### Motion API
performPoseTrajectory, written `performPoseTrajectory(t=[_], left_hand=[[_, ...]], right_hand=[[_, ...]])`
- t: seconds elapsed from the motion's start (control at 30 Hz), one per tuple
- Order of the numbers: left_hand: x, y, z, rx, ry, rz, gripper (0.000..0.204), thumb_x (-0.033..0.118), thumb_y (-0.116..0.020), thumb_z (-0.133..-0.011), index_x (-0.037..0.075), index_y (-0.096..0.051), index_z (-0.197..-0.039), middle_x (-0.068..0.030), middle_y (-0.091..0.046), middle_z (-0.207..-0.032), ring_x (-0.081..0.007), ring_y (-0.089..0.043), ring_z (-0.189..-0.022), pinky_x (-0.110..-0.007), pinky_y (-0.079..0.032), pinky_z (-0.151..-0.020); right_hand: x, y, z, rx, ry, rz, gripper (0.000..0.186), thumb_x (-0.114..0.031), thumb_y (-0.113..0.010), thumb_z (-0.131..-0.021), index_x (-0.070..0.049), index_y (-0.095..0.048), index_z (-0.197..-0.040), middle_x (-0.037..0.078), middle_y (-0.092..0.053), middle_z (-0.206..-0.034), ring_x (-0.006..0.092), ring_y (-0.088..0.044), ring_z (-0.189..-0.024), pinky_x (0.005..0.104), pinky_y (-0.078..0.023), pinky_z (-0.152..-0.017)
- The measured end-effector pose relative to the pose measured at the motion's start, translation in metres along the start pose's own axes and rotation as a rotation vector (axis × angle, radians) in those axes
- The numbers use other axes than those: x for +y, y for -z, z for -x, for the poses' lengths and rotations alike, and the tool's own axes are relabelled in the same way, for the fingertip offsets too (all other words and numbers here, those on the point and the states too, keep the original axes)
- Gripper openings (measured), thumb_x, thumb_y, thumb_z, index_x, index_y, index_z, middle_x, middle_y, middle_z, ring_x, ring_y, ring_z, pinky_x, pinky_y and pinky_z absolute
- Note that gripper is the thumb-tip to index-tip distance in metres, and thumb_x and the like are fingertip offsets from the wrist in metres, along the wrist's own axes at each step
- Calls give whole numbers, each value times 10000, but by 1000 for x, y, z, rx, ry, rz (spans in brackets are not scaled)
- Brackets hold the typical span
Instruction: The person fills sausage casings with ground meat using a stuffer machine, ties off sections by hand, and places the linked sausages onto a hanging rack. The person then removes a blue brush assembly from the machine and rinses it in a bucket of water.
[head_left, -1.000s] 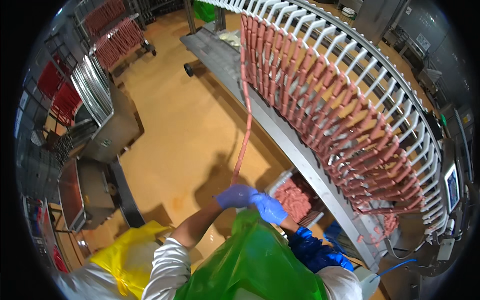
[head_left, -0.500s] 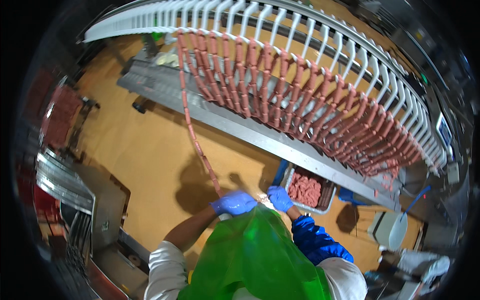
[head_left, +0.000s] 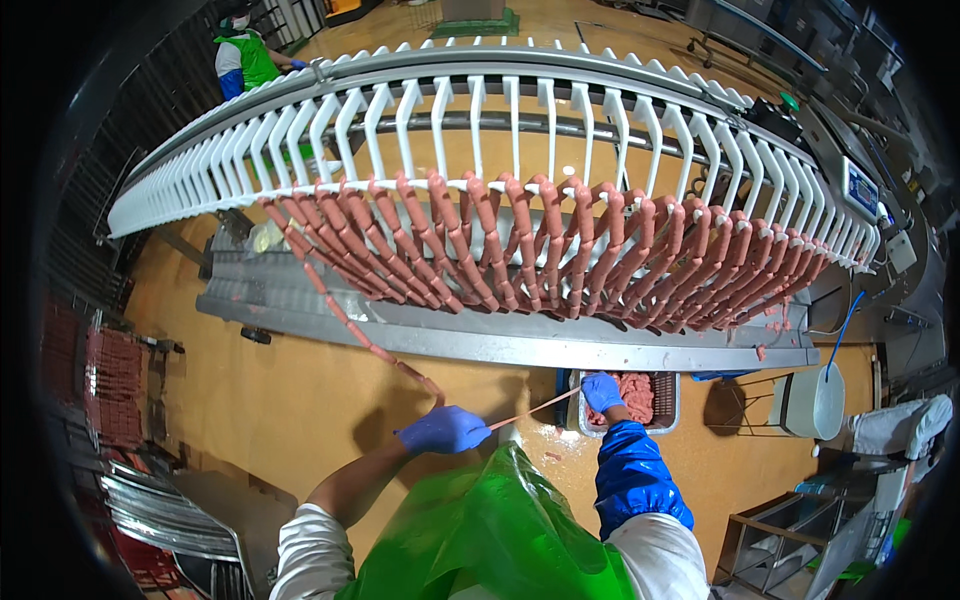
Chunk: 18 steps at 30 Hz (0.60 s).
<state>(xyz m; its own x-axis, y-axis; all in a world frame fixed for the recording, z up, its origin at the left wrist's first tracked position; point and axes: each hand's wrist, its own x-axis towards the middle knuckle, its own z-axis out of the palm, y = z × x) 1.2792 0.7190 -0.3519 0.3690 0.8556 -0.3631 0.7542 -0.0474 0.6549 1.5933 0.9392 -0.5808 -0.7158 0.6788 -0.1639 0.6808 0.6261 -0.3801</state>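
Left hand over floor, right hand over crate edge — both seemingly clamping strand.

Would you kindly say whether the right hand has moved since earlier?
Yes: relative to the meat crate, the gloved right hand has shifted rightward and now overlaps its left side.

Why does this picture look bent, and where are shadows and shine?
Head view: the hook rail bows, likely from the fisheye lens; head view: shadow darkens the floor beside the left hand; head view: glare whitens it near the basket.
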Motion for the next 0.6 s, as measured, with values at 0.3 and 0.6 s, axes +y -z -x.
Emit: performPoseTrajectory(t=[0.3,0.6], left_hand=[[-84,136,101,-61,477,294,334,349,-490,-926,79,-679,-980,-133,-675,-937,-287,-631,-791,-372,-487,-737],[-194,180,124,259,-3,186,257,279,-486,-955,94,-650,-1027,-144,-665,-963,-295,-652,-851,-385,-499,-719]], right_hand=[[53,56,30,308,-774,9,262,-223,-498,-863,-87,-670,-1007,198,-641,-1079,392,-608,-987,466,-491,-854],[-443,99,-144,116,307,-877,358,-207,-607,-905,-64,-579,-1232,124,-657,-1031,214,-615,-976,338,-463,-887]])
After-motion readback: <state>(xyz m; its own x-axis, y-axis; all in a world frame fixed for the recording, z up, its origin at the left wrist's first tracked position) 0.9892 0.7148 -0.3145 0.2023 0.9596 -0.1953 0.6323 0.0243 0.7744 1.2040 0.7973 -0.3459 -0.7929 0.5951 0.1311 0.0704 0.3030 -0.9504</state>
